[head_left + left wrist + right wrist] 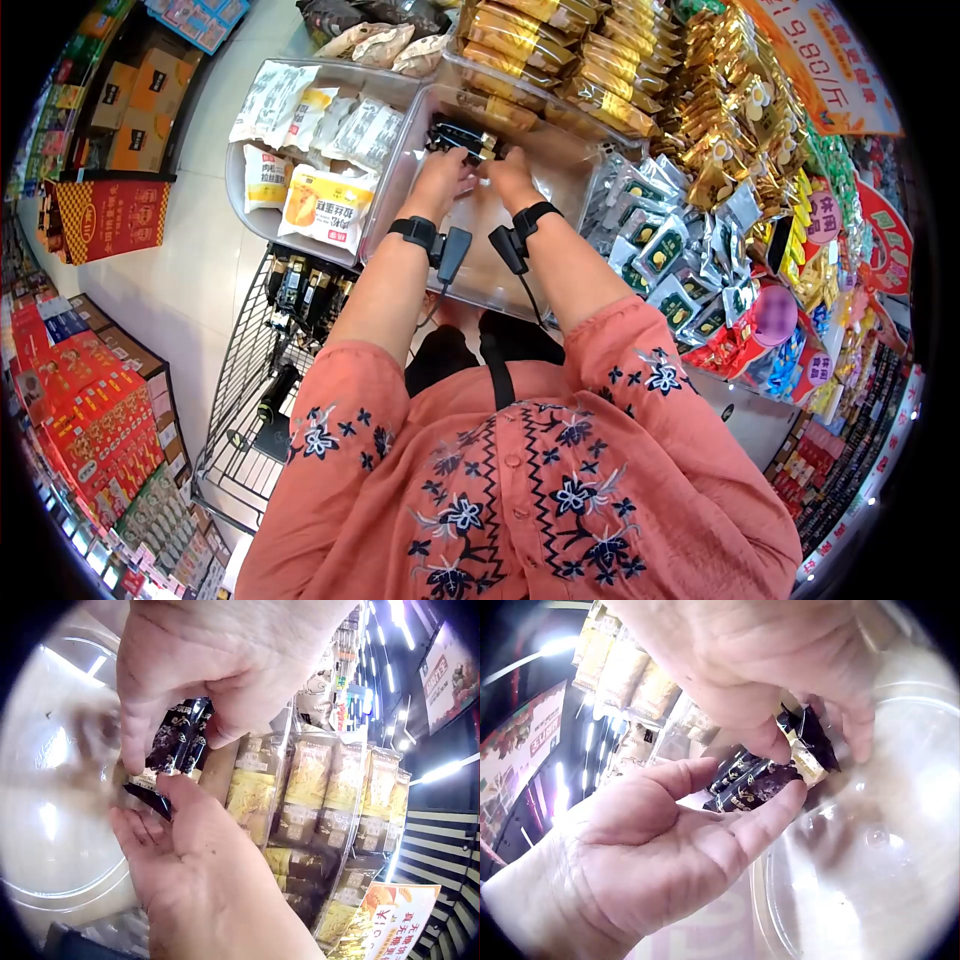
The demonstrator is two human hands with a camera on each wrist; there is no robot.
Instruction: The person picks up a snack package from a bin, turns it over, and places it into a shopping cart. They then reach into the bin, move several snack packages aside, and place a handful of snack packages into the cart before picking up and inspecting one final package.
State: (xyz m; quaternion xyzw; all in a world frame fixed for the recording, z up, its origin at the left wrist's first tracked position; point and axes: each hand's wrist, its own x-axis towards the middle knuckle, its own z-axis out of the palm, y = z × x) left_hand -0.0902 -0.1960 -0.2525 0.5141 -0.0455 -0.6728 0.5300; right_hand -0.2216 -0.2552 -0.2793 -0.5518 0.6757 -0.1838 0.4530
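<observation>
Glossy black plastic packets with gold markings (460, 135) lie at 12 o'clock in the head view, inside a clear plastic bin (472, 252); their small lettering is too blurred to read. The right hand (202, 859) pinches one packet's end; the left hand (656, 855) is unclenched, its straight fingers alongside them. At 10 o'clock, a yellow-and-white plastic bag (328, 205) reads "肉松拉丝蛋糕"; at 2 o'clock, an orange price sign (822, 75) shows "9.80/斤".

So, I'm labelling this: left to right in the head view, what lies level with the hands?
Red rectangular panel, white-and-yellow plastic packets, left hand, right hand, silver-and-green packets, red rounded sign.
</observation>
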